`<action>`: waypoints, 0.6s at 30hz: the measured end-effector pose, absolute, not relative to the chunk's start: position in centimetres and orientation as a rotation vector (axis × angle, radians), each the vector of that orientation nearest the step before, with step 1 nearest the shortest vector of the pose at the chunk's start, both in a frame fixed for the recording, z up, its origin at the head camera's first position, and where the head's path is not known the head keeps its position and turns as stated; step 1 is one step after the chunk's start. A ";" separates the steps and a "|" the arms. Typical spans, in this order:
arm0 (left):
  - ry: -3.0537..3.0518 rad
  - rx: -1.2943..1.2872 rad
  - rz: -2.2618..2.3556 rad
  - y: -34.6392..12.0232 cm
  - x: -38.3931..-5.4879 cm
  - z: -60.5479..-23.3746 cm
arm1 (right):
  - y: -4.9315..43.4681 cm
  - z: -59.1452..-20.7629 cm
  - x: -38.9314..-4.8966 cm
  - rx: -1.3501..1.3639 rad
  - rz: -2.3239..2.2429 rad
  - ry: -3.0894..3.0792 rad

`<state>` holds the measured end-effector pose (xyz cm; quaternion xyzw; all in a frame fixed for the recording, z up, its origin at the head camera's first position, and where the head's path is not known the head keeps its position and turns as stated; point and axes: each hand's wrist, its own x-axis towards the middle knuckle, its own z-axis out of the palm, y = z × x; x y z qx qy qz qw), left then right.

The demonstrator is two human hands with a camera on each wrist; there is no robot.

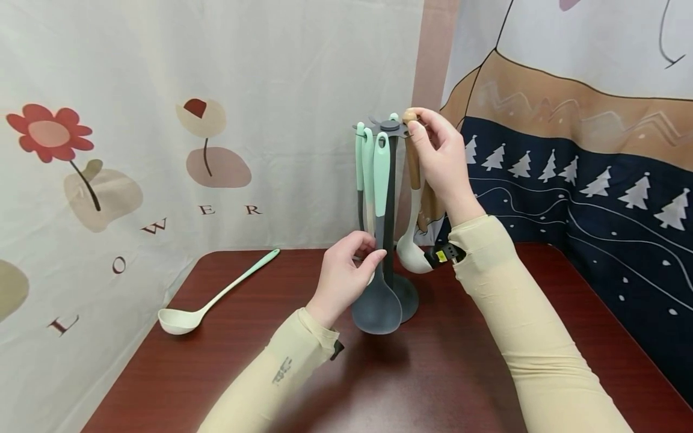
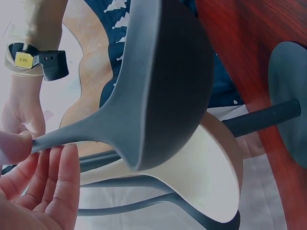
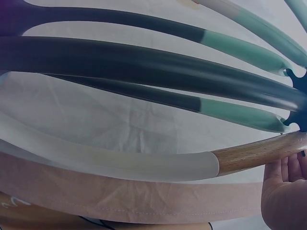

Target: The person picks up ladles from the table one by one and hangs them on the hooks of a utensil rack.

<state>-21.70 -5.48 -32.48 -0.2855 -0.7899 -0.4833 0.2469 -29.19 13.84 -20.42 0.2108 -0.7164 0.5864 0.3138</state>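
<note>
A dark utensil stand [image 1: 393, 180] stands on the table with several utensils hanging round its top. My left hand [image 1: 346, 270] pinches the thin grey neck of a soup ladle [image 1: 377, 310] that has a dark grey bowl and a mint handle. In the left wrist view, its thumb and fingertips meet round that neck, below the handle. Up at the hooks, my right hand [image 1: 444, 153] holds the top of the wooden handle [image 3: 259, 154] of a white ladle [image 1: 412, 255]. That ladle hangs down the stand's right side, bowl low.
On the table's left lies another ladle [image 1: 181, 322], cream with a mint handle. More mint-handled utensils [image 1: 360, 157] hang at the stand's left. The stand's round base [image 1: 410, 299] rests on the dark red table [image 1: 260, 355]. Printed cloth [image 1: 303, 120] hangs behind.
</note>
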 end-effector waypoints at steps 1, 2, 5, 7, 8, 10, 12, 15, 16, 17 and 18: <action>-2.156 -0.778 -1.322 -5.5 -21.7 -32.5 | 13.9 -20.4 -29.2 0.556 1.544 -1.888; -2.159 -0.774 -1.327 -5.5 -21.7 -32.4 | 13.9 -20.4 -29.2 0.556 1.545 -1.887; -2.172 -0.762 -1.342 -5.6 -21.6 -32.4 | 13.9 -20.4 -29.2 0.555 1.546 -1.889; -2.179 -0.758 -1.343 -5.8 -21.5 -32.4 | 13.9 -20.4 -29.2 0.554 1.544 -1.889; -2.183 -0.756 -1.340 -5.9 -21.5 -32.4 | 13.9 -20.4 -29.2 0.553 1.543 -1.890; -2.188 -0.752 -1.326 -6.2 -21.6 -32.5 | 13.9 -20.4 -29.2 0.553 1.538 -1.889; -2.191 -0.746 -1.307 -6.7 -21.8 -32.6 | 13.9 -20.4 -29.2 0.553 1.535 -1.889; -2.202 -0.715 -1.269 -7.5 -22.1 -33.0 | 14.0 -20.4 -29.3 0.557 1.535 -1.886; -2.207 -0.704 -1.256 -7.9 -22.2 -33.1 | 14.0 -20.4 -29.3 0.560 1.535 -1.886; -2.214 -0.692 -1.240 -8.2 -22.2 -33.1 | 14.0 -20.4 -29.3 0.562 1.535 -1.884; -2.221 -0.682 -1.223 -8.5 -22.3 -33.2 | 14.0 -20.4 -29.3 0.562 1.535 -1.885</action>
